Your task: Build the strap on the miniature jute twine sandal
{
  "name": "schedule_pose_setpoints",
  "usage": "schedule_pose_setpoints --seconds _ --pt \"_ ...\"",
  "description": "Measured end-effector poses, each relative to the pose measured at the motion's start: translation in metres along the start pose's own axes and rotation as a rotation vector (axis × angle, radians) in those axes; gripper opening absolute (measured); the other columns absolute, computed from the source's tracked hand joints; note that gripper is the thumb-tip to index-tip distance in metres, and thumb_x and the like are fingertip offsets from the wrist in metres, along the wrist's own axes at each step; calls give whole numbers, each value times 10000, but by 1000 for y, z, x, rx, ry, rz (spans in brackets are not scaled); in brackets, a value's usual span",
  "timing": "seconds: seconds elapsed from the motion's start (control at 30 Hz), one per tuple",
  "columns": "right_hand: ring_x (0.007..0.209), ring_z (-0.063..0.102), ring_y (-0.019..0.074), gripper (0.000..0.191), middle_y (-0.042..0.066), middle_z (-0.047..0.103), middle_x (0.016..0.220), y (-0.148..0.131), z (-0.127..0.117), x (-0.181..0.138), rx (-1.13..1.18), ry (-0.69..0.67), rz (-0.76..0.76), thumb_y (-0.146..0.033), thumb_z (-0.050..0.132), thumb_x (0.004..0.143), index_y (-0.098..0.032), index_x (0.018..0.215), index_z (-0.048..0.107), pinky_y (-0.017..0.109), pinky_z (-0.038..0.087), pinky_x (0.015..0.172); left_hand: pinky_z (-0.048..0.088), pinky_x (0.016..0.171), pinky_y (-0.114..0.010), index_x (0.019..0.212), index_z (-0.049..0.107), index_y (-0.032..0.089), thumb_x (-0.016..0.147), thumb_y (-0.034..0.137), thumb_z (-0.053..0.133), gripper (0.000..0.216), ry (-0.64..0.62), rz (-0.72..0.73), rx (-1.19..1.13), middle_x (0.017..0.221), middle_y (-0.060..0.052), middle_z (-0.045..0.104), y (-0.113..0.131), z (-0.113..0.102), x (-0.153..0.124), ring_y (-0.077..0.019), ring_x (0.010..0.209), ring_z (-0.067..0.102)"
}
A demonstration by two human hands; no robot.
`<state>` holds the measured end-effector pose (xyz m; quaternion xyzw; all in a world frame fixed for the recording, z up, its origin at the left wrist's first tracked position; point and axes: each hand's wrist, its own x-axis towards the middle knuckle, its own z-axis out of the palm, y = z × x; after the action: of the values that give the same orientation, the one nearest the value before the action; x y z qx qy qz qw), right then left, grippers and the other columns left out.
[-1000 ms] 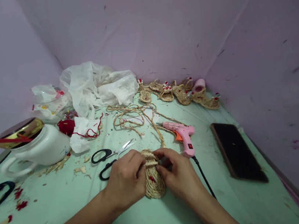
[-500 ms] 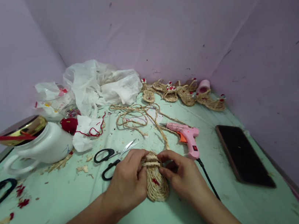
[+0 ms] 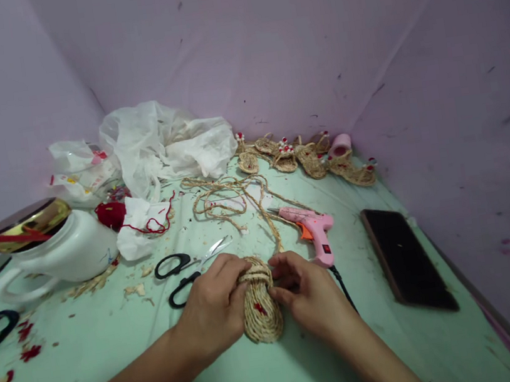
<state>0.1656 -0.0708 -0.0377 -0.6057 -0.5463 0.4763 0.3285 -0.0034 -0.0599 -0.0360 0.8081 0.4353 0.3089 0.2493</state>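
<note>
A small woven jute sandal (image 3: 260,307) lies on the green table (image 3: 117,356) between my two hands. My left hand (image 3: 214,307) grips its left side, fingers curled over the jute strap near the top. On the other side my right hand (image 3: 304,291) pinches the strap's right end against the sole. A tiny red mark shows on the sole. A braided jute cord (image 3: 237,200) runs from the sandal's top back across the table.
Black-handled scissors (image 3: 185,269) lie left of my hands, a pink glue gun (image 3: 312,230) right of them with its cable trailing back. A dark phone (image 3: 402,259) lies at right. Several finished jute sandals (image 3: 307,158), plastic bags (image 3: 158,144) and a white pot (image 3: 64,249) stand behind.
Both hands stay on the sandal with only small finger shifts on the strap. The view has wobbled slightly.
</note>
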Motion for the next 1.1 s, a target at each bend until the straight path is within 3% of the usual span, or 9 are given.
schedule_pose_setpoints --seconds 0.17,0.4,0.63,0.73,0.83,0.93,1.0,1.1 --pt "653 607 157 310 6 617 743 4 1 2 92 7 35 -22 544 584 -200 838 558 278 469 597 435 704 -269 925 492 177 795 96 411 173 12 -39 29 854 -49 538 1 0 -1 -152 791 516" --pt "586 580 141 294 -24 590 612 -7 3 4 274 55 164 -4 561 524 -184 754 530 263 466 570 431 722 -265 867 518 152 799 92 429 127 26 65 34 869 -64 517 2 0 1 -148 819 509" --pt "573 579 138 189 -15 594 616 0 8 4 110 130 36 -53 548 574 -186 709 545 256 465 566 425 719 -253 811 511 163 801 100 419 112 38 48 13 849 -56 523 -1 3 0 -141 811 514" --pt "577 584 139 175 -10 602 628 5 11 4 21 172 -35 -67 534 592 -188 719 543 250 462 558 412 612 -235 857 501 169 761 111 447 125 37 -67 32 782 -30 528 4 -1 1 -123 669 507" --pt "555 574 133 162 -10 596 623 5 12 4 17 171 -34 -75 527 595 -185 713 537 245 456 539 364 516 -221 940 498 174 689 104 465 263 29 -273 82 709 -1 539 11 -9 4 -106 535 469" --pt "552 568 136 140 -5 589 620 3 10 4 58 151 -4 -89 533 594 -181 700 532 249 453 535 309 489 -224 734 555 183 686 136 437 136 -129 -449 160 584 7 539 17 -17 6 -116 501 460" --pt "568 568 143 126 1 589 629 2 8 4 86 147 19 -108 552 590 -177 694 532 256 453 543 272 482 -234 598 555 184 710 200 436 165 -255 -513 208 523 -2 536 18 -19 6 -127 492 459" --pt "579 566 150 122 7 588 637 2 6 5 113 137 49 -137 582 584 -172 692 536 268 453 556 256 494 -238 586 579 187 708 248 463 180 -296 -557 210 543 -11 572 16 -15 4 -138 515 479"
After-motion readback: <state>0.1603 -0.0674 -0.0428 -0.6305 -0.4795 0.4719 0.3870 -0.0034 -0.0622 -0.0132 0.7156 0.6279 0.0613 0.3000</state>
